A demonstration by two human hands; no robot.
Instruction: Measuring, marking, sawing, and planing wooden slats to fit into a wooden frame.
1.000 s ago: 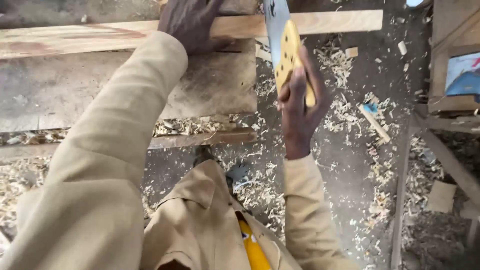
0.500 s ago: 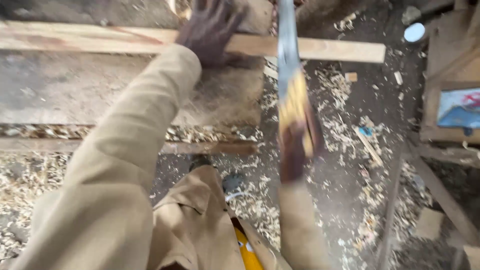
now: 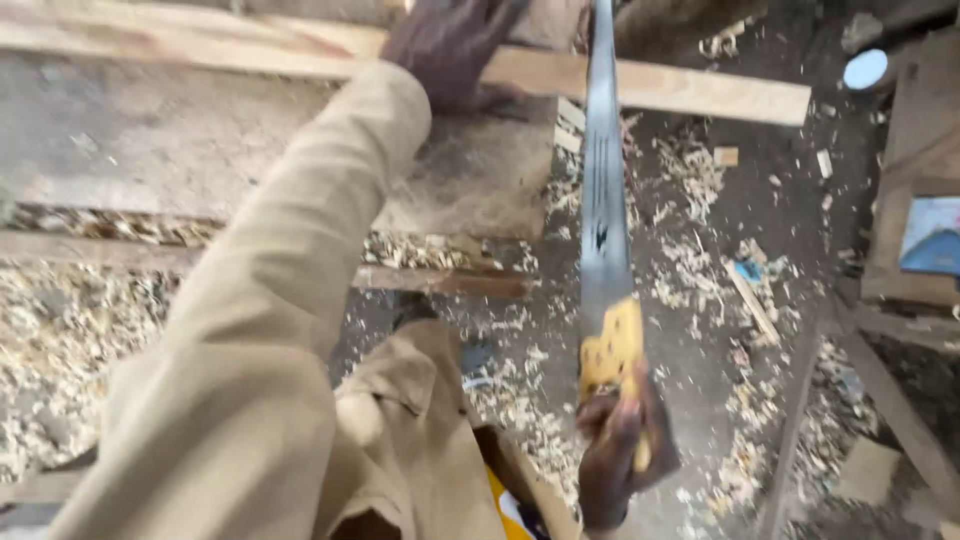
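Saw has been drawn back since a second ago: the yellow handle was up near the plank then, now it sits low in the head view, close to the body, with the long blade stretched out toward the cut. Reads as the end of a pull stroke, blade still lined up across the plank. Right hand has its fingers closed around the handle, firm grip. Left hand is pressed flat on the plank, fingers spread, not wrapped around anything, pinning it near the desk's right edge; it hasn't shifted. The plank lies along the far edge of the desk and overhangs past the right edge, and the blade crosses it just outside that edge, right of the left hand. Blade tip is out of frame, so cut depth can't be read. Frame is motion-blurred. Around: wood shavings heaped along the desk's near edge and scattered on the floor, a thin offcut strip on the floor right of the blade, a blue-and-white round lid top right, wooden frames at the right. Nothing blocks the blade path; the left hand is near the cut line.
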